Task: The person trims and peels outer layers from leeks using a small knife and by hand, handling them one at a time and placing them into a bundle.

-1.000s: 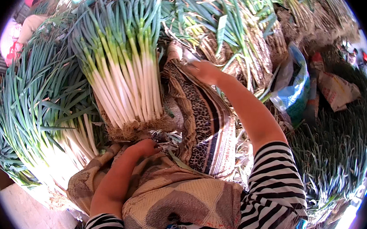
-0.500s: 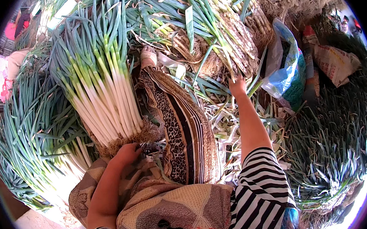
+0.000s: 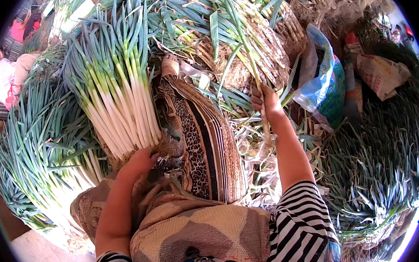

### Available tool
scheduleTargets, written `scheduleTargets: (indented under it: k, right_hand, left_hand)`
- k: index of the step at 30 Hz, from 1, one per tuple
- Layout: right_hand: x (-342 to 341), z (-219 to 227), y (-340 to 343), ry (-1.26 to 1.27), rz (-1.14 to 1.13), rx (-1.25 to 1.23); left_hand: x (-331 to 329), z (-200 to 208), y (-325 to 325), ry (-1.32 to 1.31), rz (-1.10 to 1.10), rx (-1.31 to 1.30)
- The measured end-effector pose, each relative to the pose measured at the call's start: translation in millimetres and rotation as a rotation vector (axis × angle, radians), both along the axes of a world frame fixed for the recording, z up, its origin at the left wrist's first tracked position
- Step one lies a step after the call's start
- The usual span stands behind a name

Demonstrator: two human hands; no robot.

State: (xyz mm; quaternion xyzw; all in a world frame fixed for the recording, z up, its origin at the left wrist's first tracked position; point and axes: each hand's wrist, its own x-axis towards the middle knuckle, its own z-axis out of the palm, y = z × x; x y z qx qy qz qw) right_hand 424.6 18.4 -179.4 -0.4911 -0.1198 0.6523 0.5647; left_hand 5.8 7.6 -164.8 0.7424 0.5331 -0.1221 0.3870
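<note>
Above the litter of shed leaves [image 3: 255, 169], clamping one long green-onion stalk [image 3: 251, 63] toward its root end between the fingers of the right hand [image 3: 270, 103], and resting the left hand [image 3: 142, 163] at the roots of the pale bunch [image 3: 130, 104], without being able to tell any grip there. Seemingly being well along, judging by the many white stems gathered in that bunch, yet probably leaving plenty of brown-skinned ones in the heap [image 3: 270, 48] ahead. Spotting printing on a pale bag [image 3: 383, 78], but reading nothing clearly
</note>
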Motion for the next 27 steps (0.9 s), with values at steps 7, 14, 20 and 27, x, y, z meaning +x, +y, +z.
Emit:
scheduleTargets:
  k: [7,14,20,27]
  right_hand:
    - [-35.8,82.1,-98.1,0.450,0.105,0.159]
    - [-88.1,141.1,-151.9,-0.101,0.240,0.139]
    - [-147.1,147.3,-179.1,-0.149,0.466,0.215]
    - [-172.6,158.2,-180.3,-0.114,0.559,0.187]
  left_hand:
    - [20.4,42.8,-1.3,-0.048,-0.073,0.056]
    - [47.2,101.6,-21.5,-0.632,0.157,0.080]
    - [63.5,158.1,-33.1,-1.146,0.304,0.049]
    - [61.7,146.0,-36.3,-0.973,0.295,0.359]
